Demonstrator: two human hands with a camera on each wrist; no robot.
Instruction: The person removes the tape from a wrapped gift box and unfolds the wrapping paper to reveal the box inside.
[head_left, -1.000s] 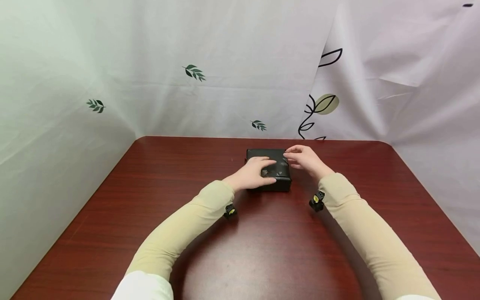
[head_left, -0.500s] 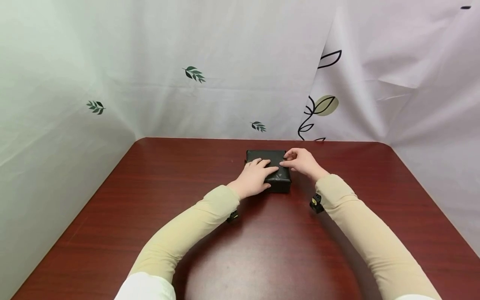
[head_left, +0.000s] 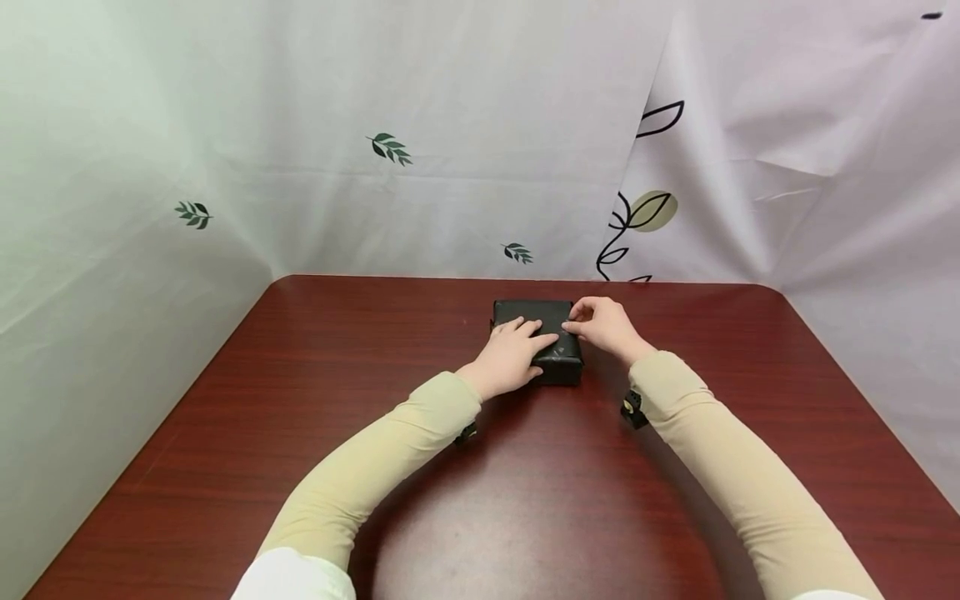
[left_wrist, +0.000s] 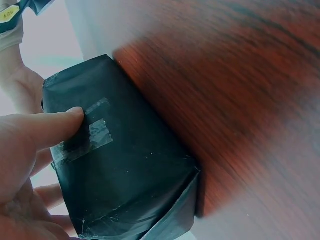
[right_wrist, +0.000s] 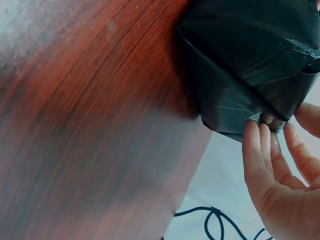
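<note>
A box wrapped in black paper (head_left: 533, 310) sits at the back middle of the table. Strips of clear tape (left_wrist: 101, 133) are stuck on its near side. My left hand (head_left: 510, 357) lies over the top with fingers spread, the thumb (left_wrist: 70, 124) against the taped side. At the box's right end, my right hand (head_left: 607, 325) has its thumb and fingers bent in at the upper edge. The right wrist view shows those fingertips at a fold of the paper, beside a shiny bit of tape (right_wrist: 271, 121). The left palm hides part of the lid.
A dark red wooden table (head_left: 480, 500) carries the box near its back edge. White curtains with leaf prints (head_left: 450, 125) hang behind and at both sides. A thin black cable (right_wrist: 212, 209) loops beyond the table's edge in the right wrist view.
My left hand has shifted and settled flatter on the box top. The right fingers have come down onto the box's right edge and bent inward. Over the last half second little differs.
</note>
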